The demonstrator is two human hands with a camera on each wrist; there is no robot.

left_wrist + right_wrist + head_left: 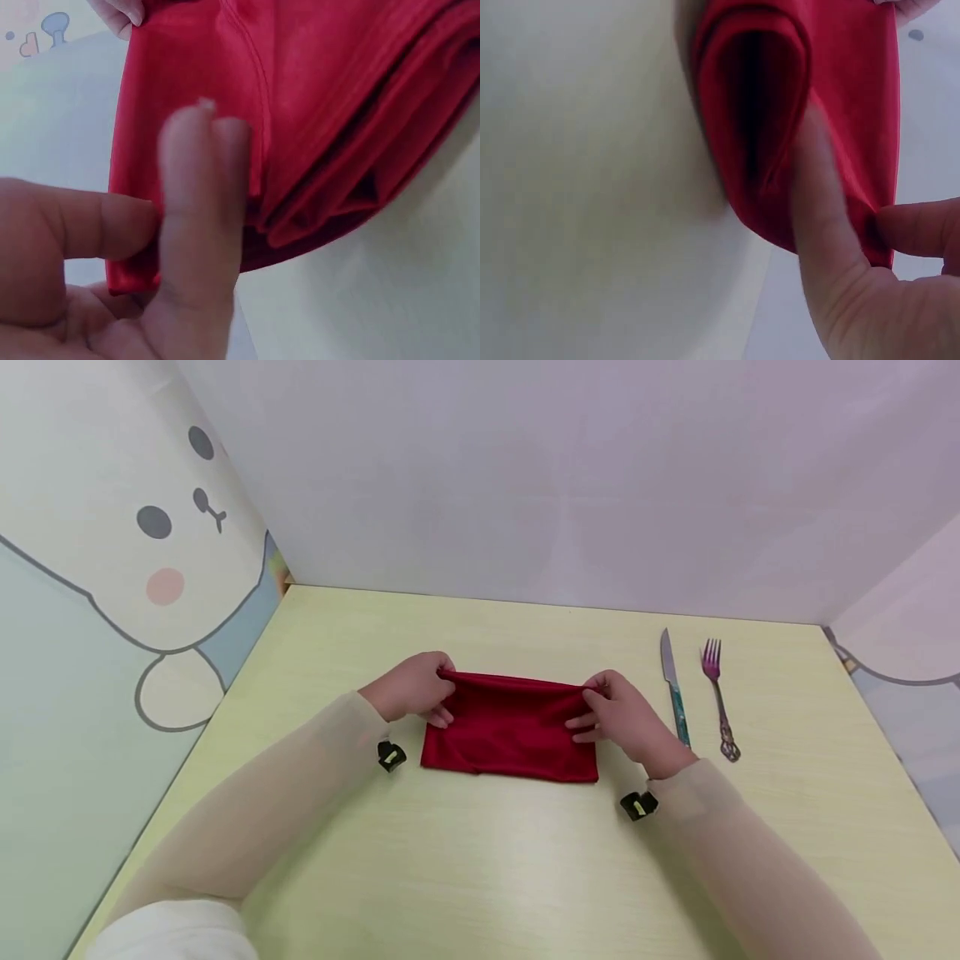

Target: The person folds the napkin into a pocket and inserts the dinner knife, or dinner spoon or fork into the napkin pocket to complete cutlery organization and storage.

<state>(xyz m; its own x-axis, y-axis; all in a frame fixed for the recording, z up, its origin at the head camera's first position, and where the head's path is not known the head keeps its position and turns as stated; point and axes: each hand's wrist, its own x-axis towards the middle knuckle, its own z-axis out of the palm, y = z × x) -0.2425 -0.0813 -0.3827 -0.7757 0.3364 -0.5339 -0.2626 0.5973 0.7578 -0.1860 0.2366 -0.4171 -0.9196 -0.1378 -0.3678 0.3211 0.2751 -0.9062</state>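
A red cloth napkin (517,731), folded into a wide strip, lies on the table with its far edge lifted. My left hand (420,687) pinches the far left corner between thumb and fingers. At the far right corner, my right hand (621,718) pinches the same edge. Folded layers of the napkin (337,135) show in the left wrist view, beside my left hand (112,262). The right wrist view shows a rounded loop of the napkin's fold (754,97) and my right hand (870,292) gripping the corner.
To the right of my right hand lie a table knife (671,681) with a patterned handle and a fork (717,697) with an ornate handle. The pale wooden table (480,877) ends at a white curtain (525,485) behind. A cartoon-printed cloth (97,527) hangs at the left.
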